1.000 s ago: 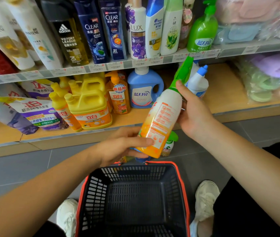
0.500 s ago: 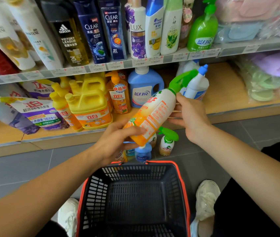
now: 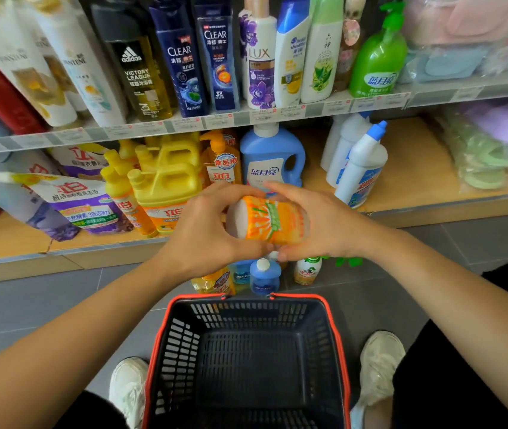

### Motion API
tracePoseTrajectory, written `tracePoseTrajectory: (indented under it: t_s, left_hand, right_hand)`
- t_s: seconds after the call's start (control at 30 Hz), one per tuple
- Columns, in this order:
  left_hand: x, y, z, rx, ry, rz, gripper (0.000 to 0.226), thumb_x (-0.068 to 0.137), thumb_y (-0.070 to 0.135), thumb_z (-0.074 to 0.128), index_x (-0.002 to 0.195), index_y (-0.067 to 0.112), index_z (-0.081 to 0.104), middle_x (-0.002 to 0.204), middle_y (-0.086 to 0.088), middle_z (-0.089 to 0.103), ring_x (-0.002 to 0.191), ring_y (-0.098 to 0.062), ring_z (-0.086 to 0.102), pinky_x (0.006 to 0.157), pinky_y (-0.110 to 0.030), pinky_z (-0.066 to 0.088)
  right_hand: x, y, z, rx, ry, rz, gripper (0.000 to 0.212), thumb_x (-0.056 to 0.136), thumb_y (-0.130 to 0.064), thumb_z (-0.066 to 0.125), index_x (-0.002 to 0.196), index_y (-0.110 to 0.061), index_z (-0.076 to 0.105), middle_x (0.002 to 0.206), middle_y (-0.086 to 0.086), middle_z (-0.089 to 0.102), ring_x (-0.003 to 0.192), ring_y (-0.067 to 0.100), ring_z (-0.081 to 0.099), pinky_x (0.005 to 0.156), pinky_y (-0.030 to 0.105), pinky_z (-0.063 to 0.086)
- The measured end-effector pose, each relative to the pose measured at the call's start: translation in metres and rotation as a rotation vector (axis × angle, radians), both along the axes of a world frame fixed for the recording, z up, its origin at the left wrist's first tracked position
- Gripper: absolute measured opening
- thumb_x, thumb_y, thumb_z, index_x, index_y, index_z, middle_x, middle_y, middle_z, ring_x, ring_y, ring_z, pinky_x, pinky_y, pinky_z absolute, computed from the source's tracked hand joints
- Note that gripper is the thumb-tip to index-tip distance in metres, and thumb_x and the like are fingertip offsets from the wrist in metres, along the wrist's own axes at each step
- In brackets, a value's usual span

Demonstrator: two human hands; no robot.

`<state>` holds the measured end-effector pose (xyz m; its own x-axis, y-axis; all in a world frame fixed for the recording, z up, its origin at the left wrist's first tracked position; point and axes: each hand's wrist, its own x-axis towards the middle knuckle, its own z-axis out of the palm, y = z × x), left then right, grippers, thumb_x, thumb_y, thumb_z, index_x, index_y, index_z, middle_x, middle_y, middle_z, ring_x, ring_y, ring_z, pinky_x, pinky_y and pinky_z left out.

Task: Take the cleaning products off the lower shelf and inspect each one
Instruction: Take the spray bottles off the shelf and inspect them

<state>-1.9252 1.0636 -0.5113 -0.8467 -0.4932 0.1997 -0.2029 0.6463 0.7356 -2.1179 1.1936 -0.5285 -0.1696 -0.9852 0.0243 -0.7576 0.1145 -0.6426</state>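
Note:
An orange-and-white spray bottle (image 3: 266, 221) lies tipped between both hands, its white base turned toward me and its green trigger hidden. My left hand (image 3: 206, 230) grips it from the left, my right hand (image 3: 317, 224) from the right. Behind them, the lower shelf (image 3: 413, 168) holds a blue detergent jug (image 3: 273, 156), yellow jugs (image 3: 166, 178), an orange pump bottle (image 3: 221, 162), purple refill pouches (image 3: 73, 199) and white toilet-cleaner bottles (image 3: 361, 168).
A dark basket with a red rim (image 3: 246, 360) stands on the grey tile floor between my shoes. Several small bottles (image 3: 262, 274) stand on the floor just beyond it. The upper shelf (image 3: 184, 122) carries shampoos and a green pump bottle (image 3: 376, 57).
The spray bottle has tilted from nearly upright to lying with its base toward me. It has come lower, and both hands have closed in around it.

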Motion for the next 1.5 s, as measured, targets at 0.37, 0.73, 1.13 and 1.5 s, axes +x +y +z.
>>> tracePoseTrajectory:
  t_s: [0.37, 0.73, 1.13, 1.5]
  left_hand:
    - [0.000, 0.002, 0.007, 0.393, 0.131, -0.037, 0.031, 0.086, 0.032, 0.065, 0.111, 0.016, 0.074, 0.101, 0.000, 0.069, 0.100, -0.022, 0.065, 0.083, -0.036, 0.055]
    - [0.003, 0.001, 0.006, 0.444, 0.167, -0.082, 0.053, 0.083, 0.025, 0.071, 0.135, 0.017, 0.062, 0.133, -0.003, 0.064, 0.120, -0.012, 0.062, 0.088, -0.027, 0.057]
    - [0.011, 0.007, 0.004, -0.170, 0.354, -0.112, 0.033, 0.083, 0.006, 0.078, 0.115, 0.002, 0.072, 0.122, -0.008, 0.070, 0.128, -0.023, 0.060, 0.106, -0.040, 0.050]
    - [0.006, 0.010, -0.005, 0.284, 0.276, 0.099, 0.045, 0.092, 0.016, 0.072, 0.135, 0.023, 0.060, 0.123, 0.003, 0.065, 0.101, -0.014, 0.071, 0.075, -0.028, 0.061]
  right_hand:
    - [0.008, 0.007, -0.009, -0.159, -0.228, 0.079, 0.082, 0.061, -0.023, 0.096, 0.133, -0.035, 0.058, 0.122, -0.013, 0.068, 0.115, 0.005, 0.063, 0.094, 0.028, 0.053]
    - [0.011, 0.005, -0.010, -0.123, -0.354, -0.027, 0.081, 0.065, -0.018, 0.096, 0.136, -0.021, 0.058, 0.121, -0.007, 0.070, 0.114, 0.011, 0.066, 0.097, 0.042, 0.055]
    - [0.019, 0.005, -0.011, -0.192, -0.497, -0.124, 0.078, 0.062, -0.020, 0.095, 0.131, -0.018, 0.059, 0.115, -0.006, 0.071, 0.107, 0.006, 0.068, 0.091, 0.026, 0.056]
    - [0.025, 0.000, -0.015, -0.193, -0.682, -0.236, 0.056, 0.067, -0.026, 0.091, 0.117, -0.025, 0.065, 0.112, -0.006, 0.075, 0.104, 0.011, 0.071, 0.089, 0.032, 0.059]
